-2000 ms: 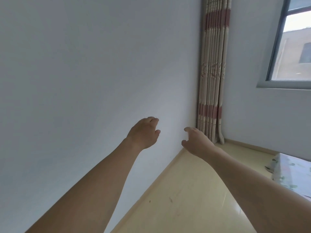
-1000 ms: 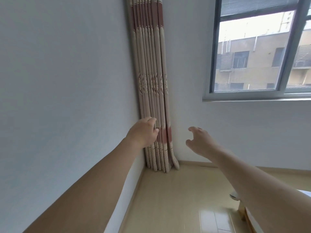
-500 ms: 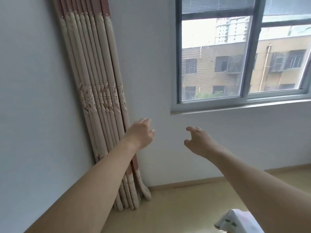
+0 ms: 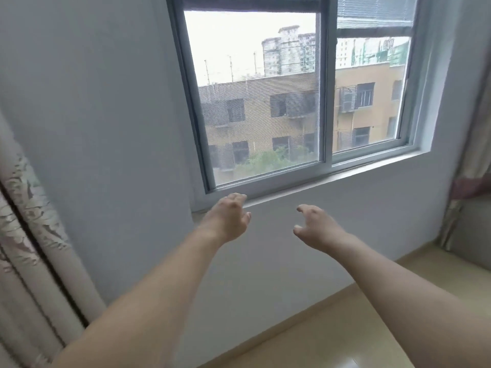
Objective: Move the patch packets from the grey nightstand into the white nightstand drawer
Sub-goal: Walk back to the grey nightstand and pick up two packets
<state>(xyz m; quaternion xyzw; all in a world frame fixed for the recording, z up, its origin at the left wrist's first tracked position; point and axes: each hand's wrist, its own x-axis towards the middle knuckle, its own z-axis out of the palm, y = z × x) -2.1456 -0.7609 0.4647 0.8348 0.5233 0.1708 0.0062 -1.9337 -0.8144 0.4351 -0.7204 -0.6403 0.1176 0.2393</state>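
The view has swung from the striped curtain to the grey-framed sliding window [image 4: 305, 102], while the left hand [image 4: 228, 221] and right hand [image 4: 316, 227] stay relaxed, loosely spread and empty, so no packet or nightstand is yet in sight.

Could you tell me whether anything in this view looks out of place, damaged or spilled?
Nothing stands out. The left hand and right hand are held out empty before the window; curtain and floor look ordinary.
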